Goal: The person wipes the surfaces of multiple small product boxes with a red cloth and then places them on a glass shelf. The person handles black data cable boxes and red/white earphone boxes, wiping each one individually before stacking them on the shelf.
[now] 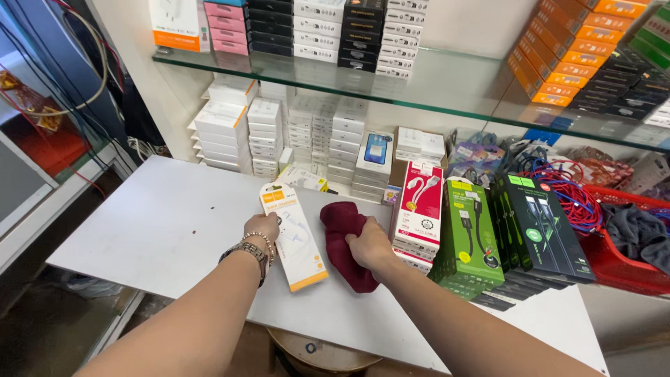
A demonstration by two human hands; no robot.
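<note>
Cloth: dark red and soft, the cloth (343, 241) lay bunched on the white table (160, 223), near the middle.
Right hand: the right hand (368, 246) sat on the cloth, its fingers (352, 242) curled tight around a fold of it.
Left hand: the left hand (262, 227) held the flat white and orange packet (294, 236) by its long edge, at 9 o'clock from the cloth; the fingers were pressed on the packet, with bracelets (250, 250) at the wrist.
Packet: it lay flat on the table, just beside the cloth.
Boxes: red and white boxes (419, 206) stood at 3 o'clock from the cloth, with green boxes (466, 234) past them.
Basket: a red basket (618, 262) of cables sat far off at 3 o'clock.
Shelf: a glass shelf (447, 87) with stacked boxes hung at 12 o'clock.
</note>
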